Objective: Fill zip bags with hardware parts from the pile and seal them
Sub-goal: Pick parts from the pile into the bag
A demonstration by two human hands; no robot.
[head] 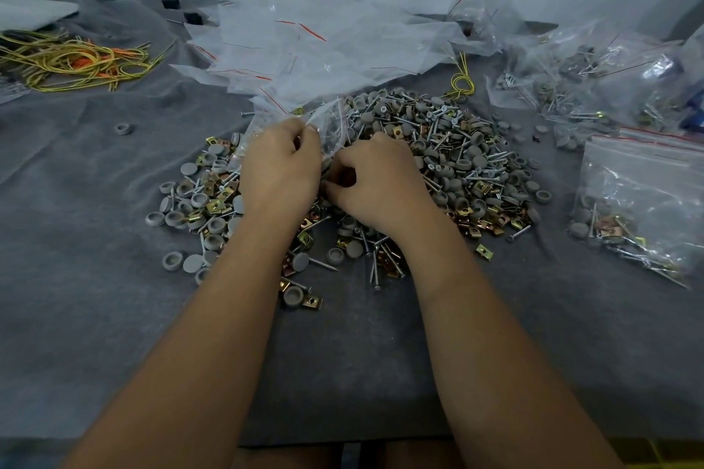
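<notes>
Centrally, 2 hands, left hand (282, 160) and right hand (375, 179), over 1 pile (457, 164).

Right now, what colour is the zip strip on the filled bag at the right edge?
Red, on the clear filled bag; the head view shows it best.

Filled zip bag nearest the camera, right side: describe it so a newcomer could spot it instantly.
Start at the big hardware pile mid-table on the grey cloth, then look right to the frame's edge. The filled zip bag lies flat there, alone, closer to the camera than the heap of filled bags behind it. Its red zip strip faces away; screws, grey caps and brass clips show inside.
</notes>
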